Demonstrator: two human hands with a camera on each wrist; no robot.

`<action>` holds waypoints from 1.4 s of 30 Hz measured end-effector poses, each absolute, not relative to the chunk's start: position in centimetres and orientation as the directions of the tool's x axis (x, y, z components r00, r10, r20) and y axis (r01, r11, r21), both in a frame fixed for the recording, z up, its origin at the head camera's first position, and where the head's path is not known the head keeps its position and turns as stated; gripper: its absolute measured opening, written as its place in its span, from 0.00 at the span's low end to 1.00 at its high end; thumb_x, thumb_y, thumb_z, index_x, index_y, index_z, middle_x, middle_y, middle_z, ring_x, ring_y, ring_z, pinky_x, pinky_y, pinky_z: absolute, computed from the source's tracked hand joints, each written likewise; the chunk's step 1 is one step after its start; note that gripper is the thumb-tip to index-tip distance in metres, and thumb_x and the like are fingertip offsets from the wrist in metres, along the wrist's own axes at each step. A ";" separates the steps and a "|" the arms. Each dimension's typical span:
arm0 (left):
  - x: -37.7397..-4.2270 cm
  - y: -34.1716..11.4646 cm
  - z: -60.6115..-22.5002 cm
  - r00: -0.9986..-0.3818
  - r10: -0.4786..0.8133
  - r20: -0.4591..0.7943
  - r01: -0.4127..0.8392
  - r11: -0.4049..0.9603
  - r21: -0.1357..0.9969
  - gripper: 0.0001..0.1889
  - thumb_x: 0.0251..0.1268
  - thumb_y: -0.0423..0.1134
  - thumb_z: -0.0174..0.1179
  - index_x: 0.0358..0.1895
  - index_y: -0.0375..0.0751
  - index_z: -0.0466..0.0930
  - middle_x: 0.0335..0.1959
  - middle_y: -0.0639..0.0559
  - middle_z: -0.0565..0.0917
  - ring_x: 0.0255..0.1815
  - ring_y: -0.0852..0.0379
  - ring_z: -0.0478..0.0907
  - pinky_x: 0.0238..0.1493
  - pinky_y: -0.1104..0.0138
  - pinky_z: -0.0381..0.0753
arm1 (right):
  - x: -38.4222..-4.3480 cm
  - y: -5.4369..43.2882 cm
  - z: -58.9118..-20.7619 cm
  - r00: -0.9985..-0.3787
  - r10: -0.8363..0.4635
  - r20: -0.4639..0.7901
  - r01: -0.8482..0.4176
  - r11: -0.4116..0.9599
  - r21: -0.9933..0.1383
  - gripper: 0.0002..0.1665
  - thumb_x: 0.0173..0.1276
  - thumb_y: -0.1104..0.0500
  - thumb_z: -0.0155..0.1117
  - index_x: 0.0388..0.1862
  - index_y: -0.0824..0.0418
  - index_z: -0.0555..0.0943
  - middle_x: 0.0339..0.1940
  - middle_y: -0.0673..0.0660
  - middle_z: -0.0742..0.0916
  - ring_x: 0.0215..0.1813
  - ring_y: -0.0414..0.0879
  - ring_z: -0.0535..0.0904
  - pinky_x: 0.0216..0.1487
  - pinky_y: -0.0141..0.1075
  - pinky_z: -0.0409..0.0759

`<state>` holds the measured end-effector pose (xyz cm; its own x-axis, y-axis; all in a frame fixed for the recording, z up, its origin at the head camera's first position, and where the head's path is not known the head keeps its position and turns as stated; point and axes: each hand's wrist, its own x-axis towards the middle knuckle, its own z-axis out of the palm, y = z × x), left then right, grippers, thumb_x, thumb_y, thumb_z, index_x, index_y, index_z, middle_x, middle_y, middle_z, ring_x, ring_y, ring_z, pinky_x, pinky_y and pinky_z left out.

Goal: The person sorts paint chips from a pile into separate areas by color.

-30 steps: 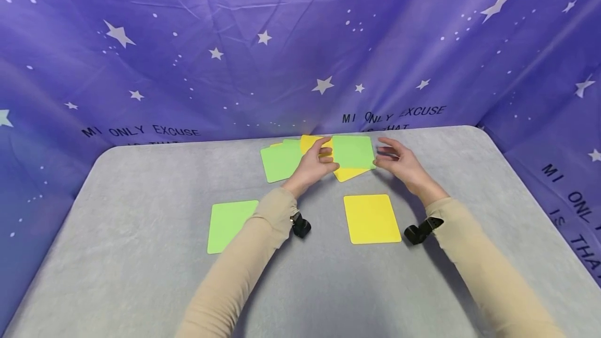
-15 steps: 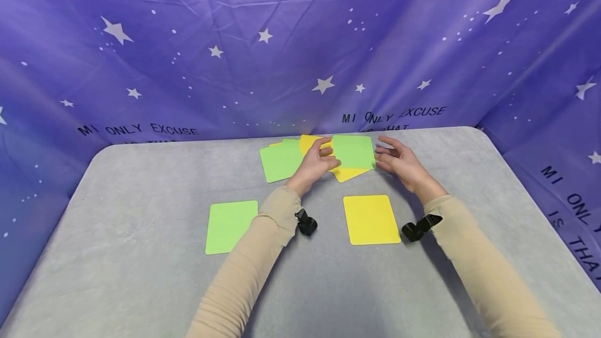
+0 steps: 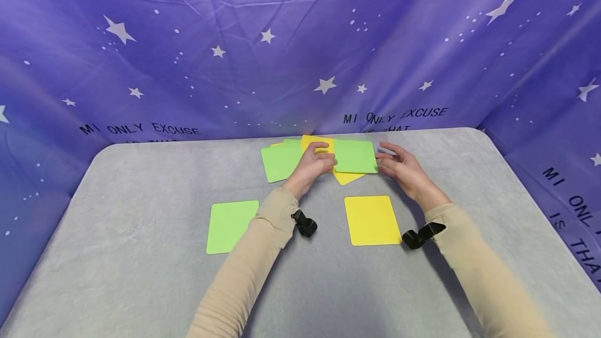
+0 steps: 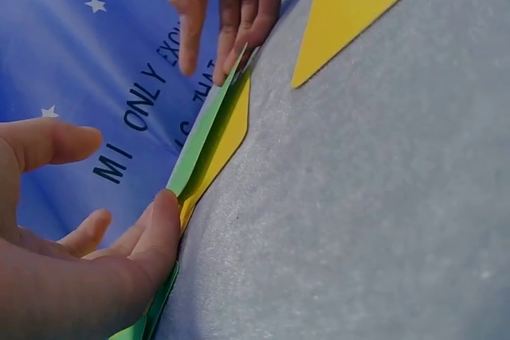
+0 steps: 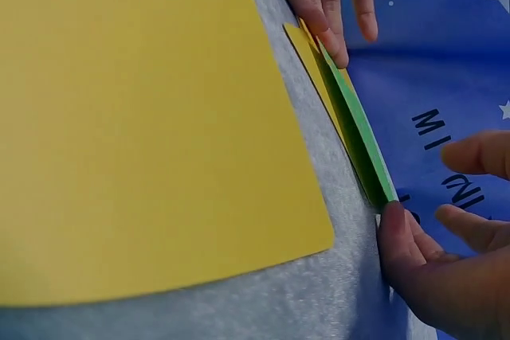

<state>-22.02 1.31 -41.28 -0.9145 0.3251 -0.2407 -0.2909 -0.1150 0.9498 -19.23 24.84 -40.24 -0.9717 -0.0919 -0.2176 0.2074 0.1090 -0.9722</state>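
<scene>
Between my hands, at the far side of the table, a green square card (image 3: 355,156) is raised a little above the yellow card (image 3: 346,178) beneath it. My left hand (image 3: 310,168) pinches its left edge, thumb on the near side, as the left wrist view shows. At the opposite edge my right hand (image 3: 406,173) pinches the near corner between thumb (image 5: 392,232) and fingers. Other index fingers stay off the card. Left of it lie overlapping cards, a green one (image 3: 279,163) and a yellow one (image 3: 316,141), partly hidden by my left hand.
Closer to me on the grey table (image 3: 141,275) lie a green card (image 3: 230,226) on the left, partly under my left sleeve, and a yellow card (image 3: 373,220) on the right. A purple star-patterned curtain (image 3: 281,67) rises behind the table's far edge.
The green card between my hands has come slightly toward me, its near edge lower in the head view, and both hands have shifted slightly with it. The other cards stay put.
</scene>
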 end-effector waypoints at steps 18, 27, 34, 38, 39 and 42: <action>-20.4 0.7 -41.5 -0.939 0.232 -0.253 -0.274 -0.066 0.959 0.22 0.60 0.22 0.57 0.58 0.30 0.68 0.46 0.38 0.79 0.43 0.49 0.78 0.49 0.62 0.79 | -16.6 23.5 -41.3 -0.989 -0.026 -0.143 0.138 0.146 -0.980 0.36 0.66 0.72 0.57 0.72 0.72 0.59 0.50 0.60 0.72 0.44 0.37 0.73 0.45 0.23 0.76; -19.1 -0.5 -41.2 -0.944 0.272 -0.188 -0.204 -0.029 0.979 0.27 0.56 0.20 0.59 0.61 0.34 0.69 0.42 0.43 0.76 0.43 0.49 0.77 0.48 0.61 0.78 | -15.3 22.6 -41.1 -0.987 -0.046 -0.154 0.147 0.132 -0.980 0.36 0.66 0.71 0.58 0.72 0.69 0.60 0.52 0.60 0.72 0.47 0.40 0.73 0.46 0.24 0.76; -17.8 -1.4 -41.4 -0.936 0.306 -0.173 -0.191 -0.029 0.981 0.31 0.55 0.19 0.58 0.65 0.33 0.67 0.41 0.43 0.75 0.39 0.54 0.77 0.46 0.64 0.79 | -14.4 21.8 -40.8 -0.990 -0.027 -0.141 0.135 0.157 -0.978 0.36 0.64 0.71 0.60 0.71 0.68 0.63 0.52 0.61 0.72 0.46 0.40 0.72 0.43 0.25 0.75; -17.2 -1.8 -41.8 -0.937 0.309 -0.160 -0.179 -0.033 0.983 0.33 0.54 0.19 0.58 0.67 0.33 0.66 0.41 0.44 0.75 0.37 0.57 0.77 0.44 0.67 0.79 | -13.9 21.5 -40.8 -0.989 -0.031 -0.142 0.135 0.165 -0.977 0.36 0.64 0.72 0.60 0.71 0.68 0.63 0.52 0.61 0.72 0.45 0.41 0.70 0.42 0.24 0.74; -17.0 -1.9 -41.8 -0.938 0.307 -0.159 -0.177 -0.033 0.984 0.33 0.54 0.19 0.58 0.67 0.33 0.66 0.40 0.45 0.75 0.37 0.58 0.77 0.44 0.67 0.79 | -13.8 21.4 -40.8 -0.989 -0.033 -0.145 0.138 0.162 -0.977 0.36 0.64 0.72 0.60 0.71 0.68 0.63 0.52 0.61 0.72 0.45 0.40 0.69 0.42 0.24 0.74; -16.5 -2.2 -42.0 -0.939 0.307 -0.155 -0.176 -0.040 0.984 0.34 0.53 0.19 0.58 0.67 0.33 0.66 0.39 0.46 0.75 0.36 0.58 0.78 0.45 0.67 0.79 | -13.5 21.2 -40.7 -0.987 -0.041 -0.153 0.145 0.154 -0.977 0.36 0.64 0.72 0.60 0.72 0.68 0.63 0.53 0.61 0.72 0.45 0.40 0.68 0.42 0.24 0.74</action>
